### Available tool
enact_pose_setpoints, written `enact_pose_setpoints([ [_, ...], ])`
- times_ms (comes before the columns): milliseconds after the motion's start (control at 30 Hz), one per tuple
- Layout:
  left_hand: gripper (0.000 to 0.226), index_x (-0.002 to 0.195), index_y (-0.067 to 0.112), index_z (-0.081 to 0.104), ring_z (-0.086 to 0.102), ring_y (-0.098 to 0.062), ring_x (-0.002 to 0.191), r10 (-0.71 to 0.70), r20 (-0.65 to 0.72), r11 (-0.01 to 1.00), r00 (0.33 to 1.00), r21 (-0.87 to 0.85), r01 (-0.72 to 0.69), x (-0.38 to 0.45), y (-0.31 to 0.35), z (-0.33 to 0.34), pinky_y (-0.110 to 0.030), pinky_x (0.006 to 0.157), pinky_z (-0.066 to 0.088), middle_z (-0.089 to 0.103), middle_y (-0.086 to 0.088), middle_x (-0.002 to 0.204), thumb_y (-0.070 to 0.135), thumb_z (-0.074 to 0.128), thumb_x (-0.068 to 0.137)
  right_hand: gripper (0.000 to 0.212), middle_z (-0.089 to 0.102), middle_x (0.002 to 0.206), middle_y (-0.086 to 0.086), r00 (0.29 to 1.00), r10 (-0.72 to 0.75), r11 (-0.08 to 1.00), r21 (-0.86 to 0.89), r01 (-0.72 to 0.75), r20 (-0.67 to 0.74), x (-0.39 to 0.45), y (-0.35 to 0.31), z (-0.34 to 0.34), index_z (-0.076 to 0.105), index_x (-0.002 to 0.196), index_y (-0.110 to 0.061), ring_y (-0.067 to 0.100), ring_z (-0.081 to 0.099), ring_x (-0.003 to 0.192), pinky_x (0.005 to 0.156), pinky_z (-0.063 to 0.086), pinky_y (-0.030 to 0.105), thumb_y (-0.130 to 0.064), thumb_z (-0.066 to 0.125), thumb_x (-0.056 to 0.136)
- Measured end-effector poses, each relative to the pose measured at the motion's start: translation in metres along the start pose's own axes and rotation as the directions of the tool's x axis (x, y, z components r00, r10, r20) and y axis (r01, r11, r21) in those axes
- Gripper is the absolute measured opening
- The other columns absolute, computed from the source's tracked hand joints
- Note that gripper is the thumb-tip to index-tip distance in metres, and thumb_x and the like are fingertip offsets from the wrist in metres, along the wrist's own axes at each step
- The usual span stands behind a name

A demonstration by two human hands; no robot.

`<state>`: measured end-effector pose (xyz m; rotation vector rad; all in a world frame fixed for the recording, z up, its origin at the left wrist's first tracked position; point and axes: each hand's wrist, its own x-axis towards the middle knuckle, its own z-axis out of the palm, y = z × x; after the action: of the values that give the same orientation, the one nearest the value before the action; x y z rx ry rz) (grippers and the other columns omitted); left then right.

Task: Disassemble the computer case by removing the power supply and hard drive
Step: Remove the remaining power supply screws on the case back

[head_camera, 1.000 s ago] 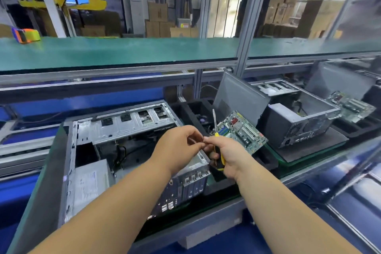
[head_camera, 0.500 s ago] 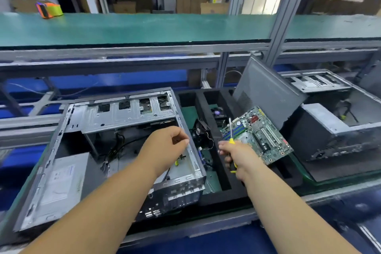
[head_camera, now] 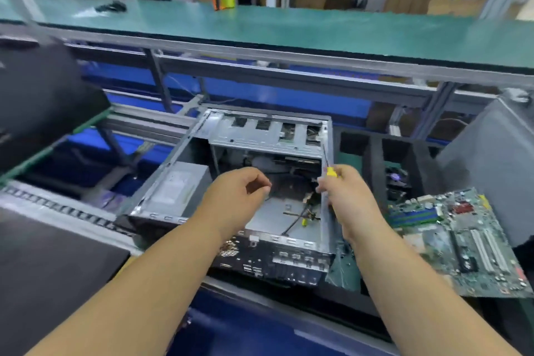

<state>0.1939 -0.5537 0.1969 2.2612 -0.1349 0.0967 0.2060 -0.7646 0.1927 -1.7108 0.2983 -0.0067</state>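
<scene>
In the middle of the frame the computer case (head_camera: 268,182) lies open on the table (head_camera: 86,220), with the power supply (head_camera: 176,191) seated in its left part; you cannot pick out the hard drive for certain in this blurred view, though it may sit under the drive cage (head_camera: 268,131) at the far end. Your right hand (head_camera: 344,196) has its fingers clamped on the yellow-handled screwdriver (head_camera: 328,163), whose shaft points up along the case's right wall. Your left hand (head_camera: 237,196) hovers over the open bay with its fingers loosely curled, thumb and fingertips close together; whether they pinch something small, such as a screw, cannot be told. If a screw is there, it could drop into the case floor among the loose cables (head_camera: 300,217) and be hard to find. The screwdriver tip could slip off a screw head if you bring it in at a slant, and pulling the power supply before its leads are free would snag those cables. To the lower right of the frame a bare motherboard (head_camera: 456,240) lies just beside the case, near your right forearm, so a wide elbow swing could knock it. A grey side panel (head_camera: 497,159) stands at the right edge, and a dark foam tray (head_camera: 375,159) sits between it and the case.
</scene>
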Motion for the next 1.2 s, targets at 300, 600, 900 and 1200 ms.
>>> enact_pose_setpoints([
  [300, 0.015, 0.084, 0.039, 0.066, 0.059, 0.004, 0.091, -0.004, -0.102, 0.995, 0.995, 0.096, 0.014, -0.01, -0.044, -0.059, -0.022, 0.084, 0.045, 0.066, 0.023, 0.09, 0.025, 0.065, 0.089, 0.006, 0.066, 0.089, 0.005, 0.975, -0.122, 0.953, -0.254, 0.167, 0.186, -0.031, -0.028, 0.069, 0.056, 0.094, -0.031, 0.02, 0.056, 0.07, 0.061, 0.041, 0.033, -0.027, 0.059, 0.09],
  [600, 0.042, 0.128, 0.022, 0.055, 0.042, -0.018, 0.127, 0.147, 0.064, 0.852, 0.987, 0.499, -0.159, 0.003, -0.11, -0.11, -0.032, 0.109, 0.032, 0.05, 0.005, 0.134, 0.044, 0.059, 0.092, 0.007, 0.059, 0.081, -0.007, 0.911, -0.399, 0.575, -0.745, 0.339, 0.107, -0.063, 0.0, 0.142, 0.049, 0.095, -0.027, 0.025, 0.056, 0.071, 0.057, 0.036, 0.035, -0.026, 0.053, 0.09],
  [900, 0.06, 0.142, 0.024, 0.04, 0.027, -0.015, 0.138, 0.197, 0.101, 0.885, 0.975, 0.41, -0.221, 0.019, -0.133, -0.109, -0.033, 0.114, 0.027, 0.032, 0.006, 0.148, 0.058, 0.046, 0.094, 0.005, 0.058, 0.064, -0.003, 0.88, -0.474, 0.397, -0.889, 0.228, 0.014, -0.061, 0.001, 0.162, 0.056, 0.083, -0.025, 0.026, 0.047, 0.055, 0.048, 0.033, 0.03, -0.028, 0.054, 0.087],
  [1200, 0.059, 0.14, 0.022, 0.041, 0.029, -0.017, 0.137, 0.237, 0.118, 0.873, 0.964, 0.409, -0.265, 0.041, -0.15, -0.116, -0.037, 0.111, 0.03, 0.036, 0.004, 0.144, 0.058, 0.045, 0.093, 0.02, 0.041, 0.057, -0.008, 0.872, -0.488, 0.396, -0.902, 0.172, -0.048, -0.049, -0.001, 0.182, 0.04, 0.075, -0.029, 0.022, 0.041, 0.052, 0.044, 0.016, 0.024, -0.025, 0.056, 0.085],
])
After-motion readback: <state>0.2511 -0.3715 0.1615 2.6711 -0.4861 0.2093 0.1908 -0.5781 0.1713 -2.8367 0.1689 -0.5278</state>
